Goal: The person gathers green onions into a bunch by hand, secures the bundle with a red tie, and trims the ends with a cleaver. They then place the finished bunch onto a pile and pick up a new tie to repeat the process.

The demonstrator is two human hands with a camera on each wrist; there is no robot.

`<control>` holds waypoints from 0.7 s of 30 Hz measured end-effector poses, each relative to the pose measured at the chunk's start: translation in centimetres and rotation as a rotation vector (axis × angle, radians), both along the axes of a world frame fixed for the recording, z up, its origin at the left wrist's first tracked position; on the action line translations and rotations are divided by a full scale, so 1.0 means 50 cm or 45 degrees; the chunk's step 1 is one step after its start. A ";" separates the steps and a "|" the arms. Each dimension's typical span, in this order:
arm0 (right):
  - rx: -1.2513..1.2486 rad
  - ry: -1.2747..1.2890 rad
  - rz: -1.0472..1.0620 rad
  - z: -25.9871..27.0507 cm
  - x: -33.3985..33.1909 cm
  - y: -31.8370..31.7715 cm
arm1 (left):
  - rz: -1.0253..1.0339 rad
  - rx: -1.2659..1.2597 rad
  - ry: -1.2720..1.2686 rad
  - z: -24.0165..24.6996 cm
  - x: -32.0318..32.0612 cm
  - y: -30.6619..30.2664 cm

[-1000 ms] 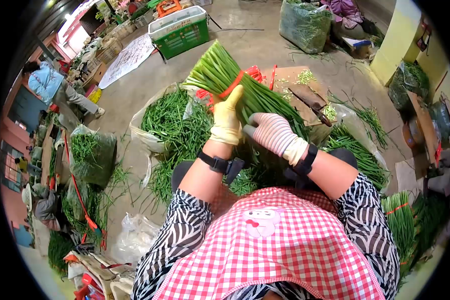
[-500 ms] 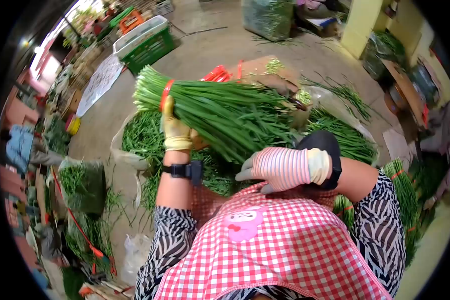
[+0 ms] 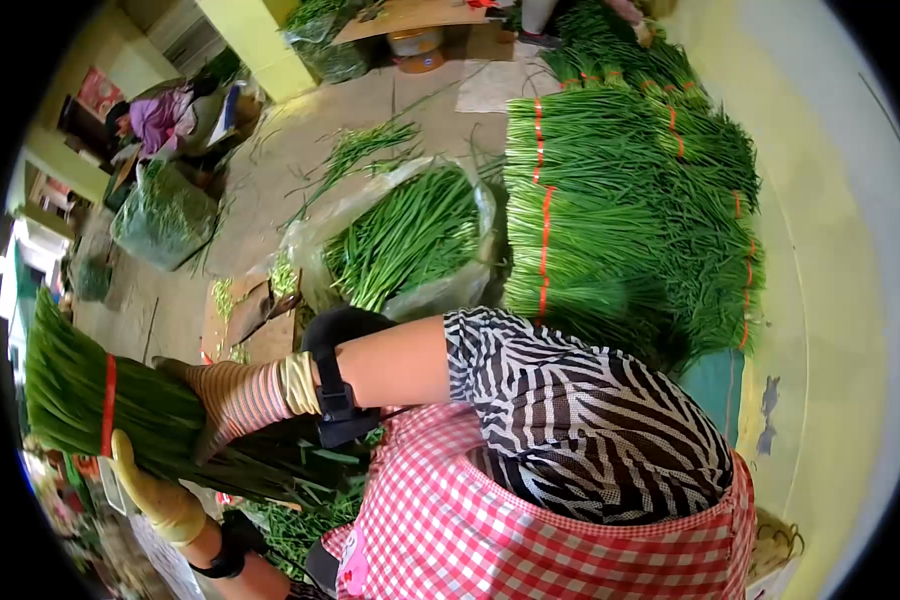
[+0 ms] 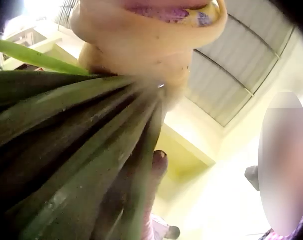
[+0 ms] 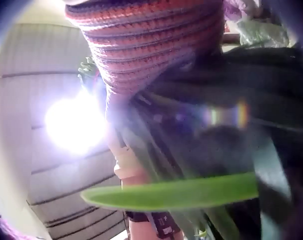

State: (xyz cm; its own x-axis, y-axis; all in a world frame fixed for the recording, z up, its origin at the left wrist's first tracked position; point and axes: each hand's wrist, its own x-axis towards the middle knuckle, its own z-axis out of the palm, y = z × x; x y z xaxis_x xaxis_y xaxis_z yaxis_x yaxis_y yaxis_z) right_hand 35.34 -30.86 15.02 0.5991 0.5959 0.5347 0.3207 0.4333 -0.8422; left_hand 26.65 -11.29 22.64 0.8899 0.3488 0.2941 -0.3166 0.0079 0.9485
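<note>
The left hand [image 3: 160, 500] grips the bundle [image 3: 152, 415] near its band [image 3: 108, 405]; the right hand [image 3: 245, 398] clasps it further along. Its long axis slants across both grips, the banded part nearer the left.

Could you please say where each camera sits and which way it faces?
Head: on the head, facing down at the green bundle, left hand, right hand and apron.
Left wrist: on that wrist, facing past the hand and leaves, up to the ceiling.
Right wrist: on that wrist, likewise; left forearm also shows.
Both wrist views share leaves and ceiling.
</note>
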 end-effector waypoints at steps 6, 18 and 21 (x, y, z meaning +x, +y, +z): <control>0.490 0.248 -0.207 0.002 0.030 -0.139 | -0.330 0.479 -0.051 0.076 0.153 -0.234; 0.826 0.701 -1.263 -0.239 -0.022 -0.787 | -1.167 1.000 0.461 -0.283 0.168 -0.434; 0.865 0.850 -1.602 -0.350 -0.099 -0.988 | -1.134 0.928 0.440 -0.278 0.197 -0.372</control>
